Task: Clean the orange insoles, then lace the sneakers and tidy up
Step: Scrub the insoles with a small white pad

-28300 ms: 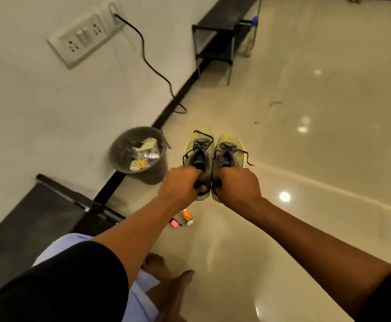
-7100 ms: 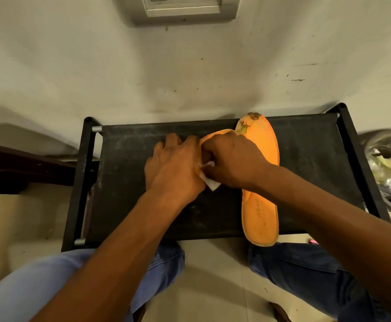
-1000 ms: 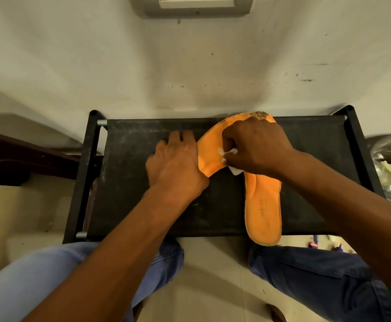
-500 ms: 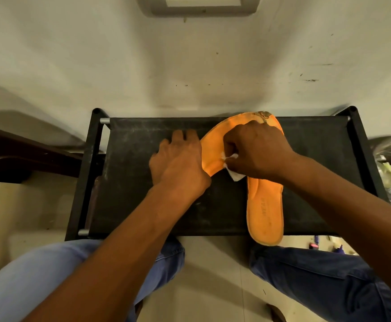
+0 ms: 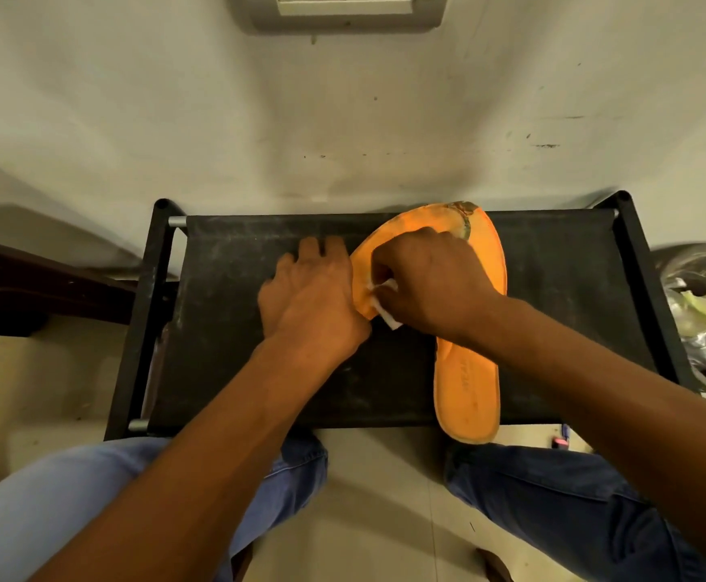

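Orange insoles (image 5: pixel 466 384) are seen as two overlapping pieces on the right half of a black fabric-topped rack (image 5: pixel 225 371), which is set against a scuffed pale wall (image 5: pixel 174 119); one heel overhangs the rack's near edge, and the toe ends reach its far edge, where a dark worn patch is visible. At far left, a dark wooden furniture edge (image 5: pixel 28 279) is shown beside the rack. The left hand (image 5: pixel 309 296) is laid flat on the rack top, fingers extended, its thumb side touching the left edge of the curved insole. The right hand (image 5: pixel 431 283) is curled over the insoles, and a white wipe (image 5: pixel 387 306) is pinched in its fingers and pressed to the orange surface. Knees in blue jeans (image 5: pixel 552 497) are seen nearest. At far right, a bin lined with a bag of litter (image 5: pixel 704 312) is partly shown.
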